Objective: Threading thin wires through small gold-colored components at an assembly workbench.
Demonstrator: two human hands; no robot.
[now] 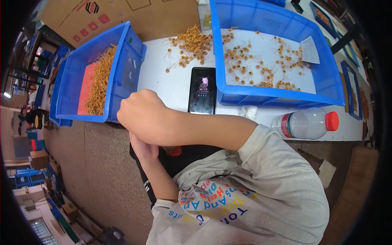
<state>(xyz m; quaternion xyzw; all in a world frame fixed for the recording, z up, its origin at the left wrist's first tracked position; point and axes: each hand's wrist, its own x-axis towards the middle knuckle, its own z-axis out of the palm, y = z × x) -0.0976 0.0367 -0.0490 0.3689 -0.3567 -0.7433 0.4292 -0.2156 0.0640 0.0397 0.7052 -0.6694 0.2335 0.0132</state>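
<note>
While the right hand [143, 114] is curling closed over the left hand [143, 149] below the bench's front edge, contents hidden, the nearest wire-legged parts [100, 81] are filling the left blue bin [122, 45]; probably light, springy, best pinched by their bodies.

Lit black phone screen [202, 90], cardboard box [122, 16]

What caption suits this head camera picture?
Right hand crosses over left hand at table edge, before blue bins of small orange parts.
</note>
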